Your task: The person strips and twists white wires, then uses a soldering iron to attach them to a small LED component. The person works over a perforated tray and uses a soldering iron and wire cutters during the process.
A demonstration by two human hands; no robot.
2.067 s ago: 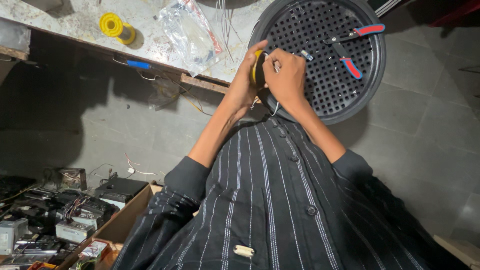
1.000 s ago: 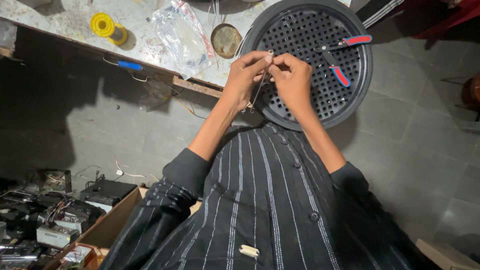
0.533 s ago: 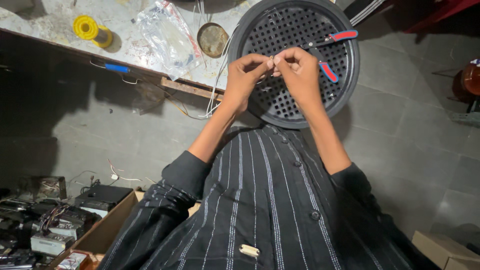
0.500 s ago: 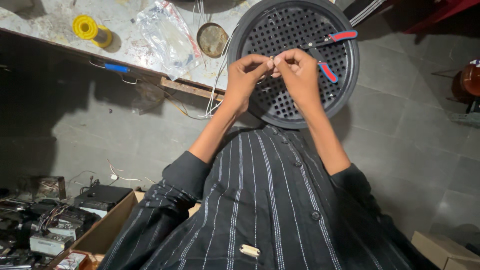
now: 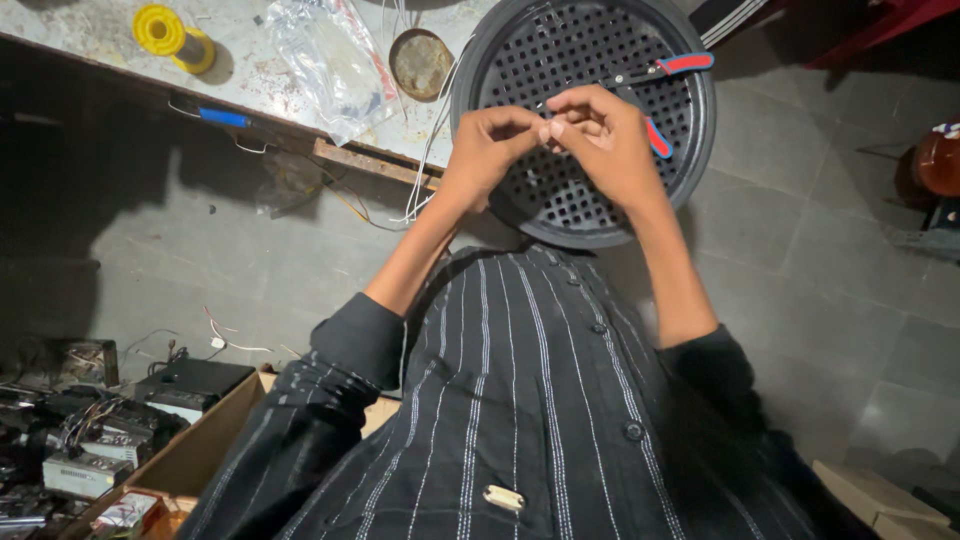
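I see both hands pinched fingertip to fingertip, the left hand [image 5: 490, 140] and right hand [image 5: 600, 135] meeting on something too small to make out; white wires [image 5: 430, 160] trail down just left of the pinch. Directly behind the hands lies a round black perforated grille [image 5: 590, 200], with red-handled pliers [image 5: 670, 70] on it beside my right hand. Further left on the workbench [image 5: 250, 80] sit a clear plastic bag [image 5: 320, 60], a rusty round lid [image 5: 420, 62] and a yellow spool [image 5: 165, 30].
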